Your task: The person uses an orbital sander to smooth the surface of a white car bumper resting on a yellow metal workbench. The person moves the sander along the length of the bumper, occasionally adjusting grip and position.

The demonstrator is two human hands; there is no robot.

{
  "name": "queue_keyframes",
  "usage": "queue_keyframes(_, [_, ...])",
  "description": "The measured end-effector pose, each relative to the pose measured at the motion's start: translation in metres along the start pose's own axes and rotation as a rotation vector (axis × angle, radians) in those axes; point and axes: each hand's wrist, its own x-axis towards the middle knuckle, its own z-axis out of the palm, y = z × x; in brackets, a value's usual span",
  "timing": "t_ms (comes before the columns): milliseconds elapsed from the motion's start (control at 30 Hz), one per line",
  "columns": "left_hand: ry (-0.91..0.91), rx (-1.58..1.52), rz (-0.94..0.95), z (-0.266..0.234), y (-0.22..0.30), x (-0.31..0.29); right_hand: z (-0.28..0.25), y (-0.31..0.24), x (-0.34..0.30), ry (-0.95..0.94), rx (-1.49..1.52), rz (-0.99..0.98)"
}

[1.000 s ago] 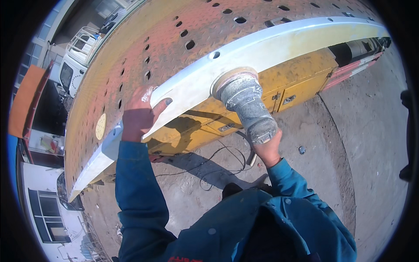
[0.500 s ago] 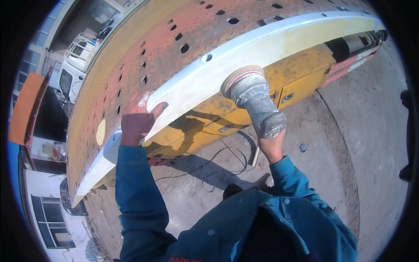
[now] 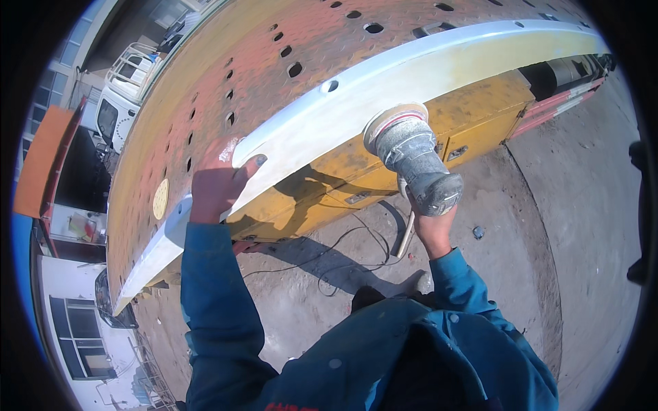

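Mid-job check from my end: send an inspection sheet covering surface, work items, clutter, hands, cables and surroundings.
Surface: worn red-and-yellow perforated metal deck, paint patchy.
Work items: long curved white-and-pale-yellow panel along the deck's near edge; dusty grey round-headed sander at the panel's lower edge, exact contact hidden.
Clutter: round pale-yellow perforated disc on the deck; small dark lump on the grey ground.
Hands: left hand grips the panel near its left end; right hand holds the sander's rear end.
Cables: thin dark cable looped on the ground; connection unclear.
Surroundings: yellow metal cabinets beneath the panel; white truck at far left.
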Motion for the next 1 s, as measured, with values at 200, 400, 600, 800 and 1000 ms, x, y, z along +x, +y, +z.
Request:
queue_keyframes(200, [-0.027, 0.012, -0.010, -0.001, 0.000, 0.002, 0.003, -0.017, 0.017, 0.028, 0.030, -0.011])
queue_keyframes(400, [0.048, -0.015, 0.095, -0.001, -0.001, 0.000, 0.014, -0.022, -0.004, -0.041, -0.164, -0.165])
queue_keyframes(600, [0.045, -0.016, 0.089, 0.004, -0.007, 0.004, 0.059, -0.009, -0.053, -0.177, -0.065, -0.075])
queue_keyframes(800, [0.048, -0.013, 0.141, -0.001, -0.003, 0.001, 0.075, -0.028, -0.064, -0.148, -0.011, -0.068])
queue_keyframes(1000, [0.023, -0.029, 0.121, -0.007, 0.002, 0.003, 0.045, -0.042, -0.017, 0.091, -0.003, 0.007])
